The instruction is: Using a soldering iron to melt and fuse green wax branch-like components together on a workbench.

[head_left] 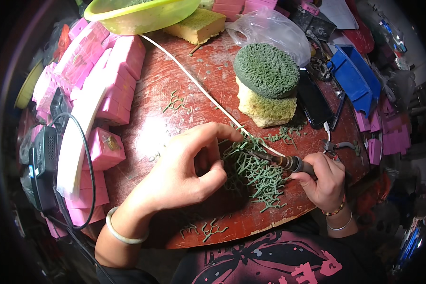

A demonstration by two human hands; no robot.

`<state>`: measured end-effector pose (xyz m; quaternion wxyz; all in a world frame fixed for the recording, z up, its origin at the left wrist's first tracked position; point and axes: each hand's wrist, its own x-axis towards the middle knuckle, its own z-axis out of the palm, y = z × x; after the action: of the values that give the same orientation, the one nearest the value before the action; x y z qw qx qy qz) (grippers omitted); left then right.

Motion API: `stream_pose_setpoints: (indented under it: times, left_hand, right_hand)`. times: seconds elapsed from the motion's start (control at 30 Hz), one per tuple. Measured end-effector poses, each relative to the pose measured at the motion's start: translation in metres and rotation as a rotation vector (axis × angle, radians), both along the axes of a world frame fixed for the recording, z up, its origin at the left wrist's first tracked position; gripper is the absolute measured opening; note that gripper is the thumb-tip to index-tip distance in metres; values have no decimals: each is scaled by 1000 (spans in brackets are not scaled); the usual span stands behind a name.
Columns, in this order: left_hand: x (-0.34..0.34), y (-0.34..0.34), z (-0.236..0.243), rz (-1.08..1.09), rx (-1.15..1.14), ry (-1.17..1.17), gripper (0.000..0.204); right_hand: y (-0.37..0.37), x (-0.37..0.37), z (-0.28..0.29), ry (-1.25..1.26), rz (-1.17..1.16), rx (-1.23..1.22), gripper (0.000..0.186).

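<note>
sprigs (265, 182) lay in a loose heap on the red counter (161, 71), between the two hands, toward the person's side. thin, forked, twig-like bits, dull green with a bluish cast, curved and crossing over each other. paler where light hit, darker near the left hand's shadow. heap was dense in the middle, ragged at the edges. a few stray ones lay apart: some up left, some near the front edge, crumbly ones near the sponge.

right hand (324, 182): fingers closed round the iron (288, 164), gripping its dark handle. metal collar, dark narrow tip pointing left over the upper part of the heap; tip contact with sprigs, cannot tell.

left hand (187, 173): fingers curled, thumb bent and apart from the index tip, which reached the upper left edge of the heap. whether it pinched a sprig, cannot tell.

white cord (196, 84) ran slantwise from the basin (142, 21) down to the iron; join not clear.

beyond the heap, a rough green disc (267, 68) sat tilted on a pale yellow sponge (267, 106). phone (315, 99) just right of those, pliers (341, 145) nearer the right hand, blue tray (352, 75) farther right. clear bag (270, 31) behind the disc. pink blocks (125, 57) stacked along the left side.
</note>
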<state>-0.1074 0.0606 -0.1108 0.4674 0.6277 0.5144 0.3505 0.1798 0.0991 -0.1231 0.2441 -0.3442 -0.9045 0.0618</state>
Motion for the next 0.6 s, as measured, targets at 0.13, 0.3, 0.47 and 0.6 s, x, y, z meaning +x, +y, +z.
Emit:
stream_pose_setpoints:
  times: [0.13, 0.3, 0.47, 0.6]
  left_hand:
    - [0, 0, 1, 4, 6, 5, 42]
    - [-1, 0, 3, -6, -16, 8, 42]
    - [-1, 0, 0, -7, -9, 11, 42]
    - [-2, 0, -1, -21, -10, 15, 41]
  right_hand:
    - [-1, -1, 0, -5, -12, -11, 34]
    - [-2, 4, 0, 97, -124, 39, 34]
    - [2, 1, -4, 157, -357, -70, 25]
    - [0, 1, -2, 124, -354, -16, 25]
